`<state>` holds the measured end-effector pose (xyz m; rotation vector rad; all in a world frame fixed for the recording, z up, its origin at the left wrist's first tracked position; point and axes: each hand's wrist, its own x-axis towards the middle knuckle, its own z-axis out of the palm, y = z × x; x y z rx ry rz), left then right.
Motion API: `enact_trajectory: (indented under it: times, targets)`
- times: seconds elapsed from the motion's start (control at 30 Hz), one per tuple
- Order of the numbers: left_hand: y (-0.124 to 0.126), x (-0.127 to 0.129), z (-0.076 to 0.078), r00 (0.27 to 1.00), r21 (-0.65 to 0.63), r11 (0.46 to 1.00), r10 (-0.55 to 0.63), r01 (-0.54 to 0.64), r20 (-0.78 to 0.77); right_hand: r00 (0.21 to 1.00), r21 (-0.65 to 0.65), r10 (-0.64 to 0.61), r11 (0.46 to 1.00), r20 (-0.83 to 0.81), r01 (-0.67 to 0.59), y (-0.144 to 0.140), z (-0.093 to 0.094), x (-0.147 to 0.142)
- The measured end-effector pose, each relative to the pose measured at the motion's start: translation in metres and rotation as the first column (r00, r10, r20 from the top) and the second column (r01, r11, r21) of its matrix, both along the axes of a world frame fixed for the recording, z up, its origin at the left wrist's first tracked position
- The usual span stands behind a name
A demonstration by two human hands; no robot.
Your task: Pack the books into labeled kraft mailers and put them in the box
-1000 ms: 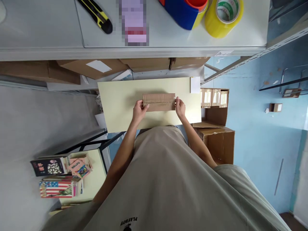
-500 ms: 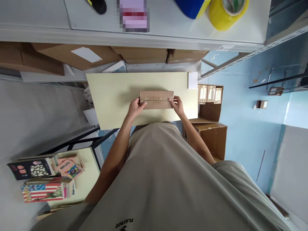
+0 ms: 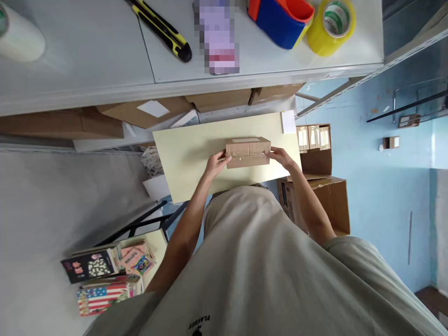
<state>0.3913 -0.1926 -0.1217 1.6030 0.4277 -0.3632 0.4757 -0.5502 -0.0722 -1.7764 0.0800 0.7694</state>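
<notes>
Between my two hands is a small brown cardboard box, with shiny clear tape along its side and a pale label on its upper face. My left hand grips its left end, thumb on the near side. At the opposite end, my right hand pinches the box's corner with thumb and fingers. The box is over a pale yellow tabletop; whether it rests on it or is slightly raised I cannot tell.
On the grey shelf above are a utility knife, a blue-and-red tape dispenser and a yellow tape roll. Open cartons stand at right. Books lie lower left. A white pad is on the tabletop's corner.
The box has tilted so that its labelled face now shows, with both hands still on its ends. The camera view has shifted and turned, showing more of the shelf.
</notes>
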Motion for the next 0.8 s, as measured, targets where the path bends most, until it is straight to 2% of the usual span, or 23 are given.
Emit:
enact_trajectory:
  times: [0.1,0.2,0.3,0.4,0.47,0.53,0.63,0.7,0.8]
  targets:
    - [-0.008,-0.012,-0.002,1.0,0.1,0.995,-0.013,0.011,0.014,0.996,-0.04,-0.026,0.999,0.081,0.029,-0.015,0.0,-0.011]
    - [-0.024,-0.023,-0.007,1.0,0.106,0.994,-0.02,0.021,-0.01,0.986,-0.192,-0.077,0.976,0.148,0.105,-0.02,-0.012,-0.019]
    - [-0.037,-0.029,-0.013,0.997,0.108,0.993,-0.046,0.052,-0.055,0.988,-0.296,-0.065,0.95,0.139,0.104,-0.015,-0.028,-0.026]
    - [-0.044,-0.028,-0.016,0.995,0.156,0.985,-0.056,0.068,-0.077,0.993,-0.295,-0.028,0.954,0.115,0.061,-0.017,-0.039,-0.025]
    - [-0.045,-0.023,-0.015,0.999,0.254,0.967,0.002,0.011,-0.052,0.998,-0.289,-0.007,0.957,0.062,0.025,-0.027,-0.042,-0.016]
    - [-0.045,-0.013,-0.009,0.994,0.372,0.922,0.1,-0.105,0.033,1.0,-0.336,-0.015,0.942,0.015,0.019,-0.043,-0.045,0.006]
    - [-0.053,0.006,0.007,0.959,0.487,0.83,0.196,-0.273,0.205,0.997,-0.427,-0.058,0.901,0.054,0.075,-0.069,-0.05,0.06]
    - [-0.067,0.021,0.019,0.943,0.527,0.791,0.188,-0.311,0.275,0.995,-0.441,-0.063,0.893,0.082,0.093,-0.08,-0.056,0.105]
    - [-0.103,0.046,0.033,0.946,0.563,0.776,0.133,-0.284,0.294,0.994,-0.452,-0.058,0.887,0.091,0.093,-0.079,-0.068,0.166]
